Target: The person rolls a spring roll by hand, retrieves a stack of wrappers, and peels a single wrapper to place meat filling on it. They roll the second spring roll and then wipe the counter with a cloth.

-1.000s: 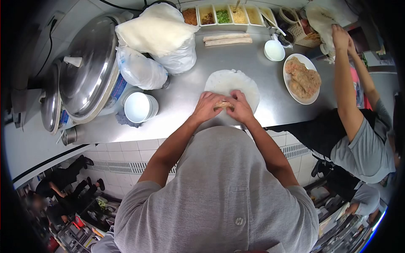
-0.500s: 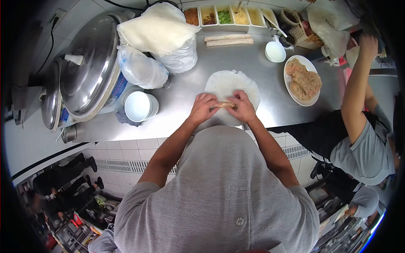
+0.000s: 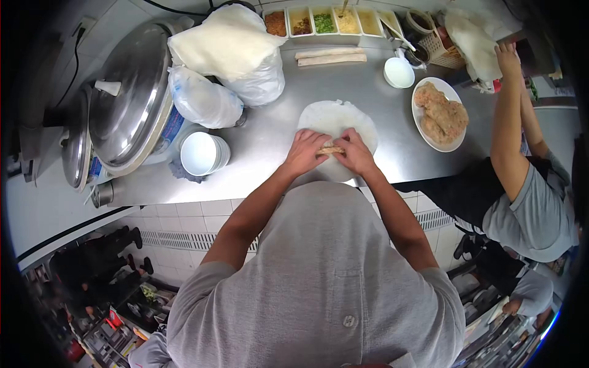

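Observation:
A thin, round, pale wrapper (image 3: 339,118) lies flat on the steel counter in front of me. Across its nearer part runs a short strip of minced meat filling (image 3: 332,150). My left hand (image 3: 307,151) has its fingers curled on the strip's left end. At the right end, my right hand (image 3: 356,152) pinches the filling between thumb and fingers. Both hands partly cover the strip and wrapper. To the right, an oval white plate (image 3: 455,93) bears a mound of minced meat (image 3: 440,115). Two long rolled wraps (image 3: 331,57) lie side by side farther back.
A stack of white bowls (image 3: 200,154), a bagged pile of wrappers (image 3: 228,43) and a large lidded pot (image 3: 130,92) stand left. Topping containers (image 3: 324,22) line the back. Near the plate is a small white bowl (image 3: 399,73). A co-worker's arm (image 3: 512,116) reaches in from the right.
My left hand has shifted slightly right along the filling, which looks narrower and more even. The co-worker's hand has moved left to the plastic bag at the back right.

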### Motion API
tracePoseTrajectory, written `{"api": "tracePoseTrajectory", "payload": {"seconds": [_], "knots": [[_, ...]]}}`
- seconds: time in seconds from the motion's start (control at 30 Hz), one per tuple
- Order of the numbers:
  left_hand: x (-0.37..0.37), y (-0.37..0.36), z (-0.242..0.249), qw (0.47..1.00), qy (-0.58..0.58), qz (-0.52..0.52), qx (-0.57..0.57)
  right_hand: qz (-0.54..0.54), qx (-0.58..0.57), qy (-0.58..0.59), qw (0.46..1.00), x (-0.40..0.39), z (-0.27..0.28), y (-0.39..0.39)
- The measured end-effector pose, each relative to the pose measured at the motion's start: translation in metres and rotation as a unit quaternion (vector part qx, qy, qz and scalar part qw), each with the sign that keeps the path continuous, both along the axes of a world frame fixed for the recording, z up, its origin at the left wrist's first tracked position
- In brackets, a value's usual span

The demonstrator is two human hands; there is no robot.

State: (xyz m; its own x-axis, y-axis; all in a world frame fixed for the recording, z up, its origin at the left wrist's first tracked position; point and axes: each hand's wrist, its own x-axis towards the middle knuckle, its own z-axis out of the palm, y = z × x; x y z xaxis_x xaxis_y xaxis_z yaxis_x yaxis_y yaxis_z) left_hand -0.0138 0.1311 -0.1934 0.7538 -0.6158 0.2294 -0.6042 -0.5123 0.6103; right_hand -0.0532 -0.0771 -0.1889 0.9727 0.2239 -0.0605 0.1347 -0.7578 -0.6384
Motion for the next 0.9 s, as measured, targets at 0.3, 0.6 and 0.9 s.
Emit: {"api": "tracePoseTrajectory", "payload": {"seconds": [0.3,0.6,0.9], "knots": [[0.0,-0.015,-0.008,0.999,0.019,-0.022,0.023,0.012,0.052,0.06,0.997,-0.001,-0.005,-0.011],[-0.01,-0.031,-0.002,1.0,-0.003,0.006,-0.019,0.024,0.095,0.017,0.995,0.001,-0.016,-0.02],[-0.013,-0.02,-0.009,1.0,-0.011,0.027,0.006,0.014,0.179,0.079,0.981,0.0,0.004,-0.025]]}}
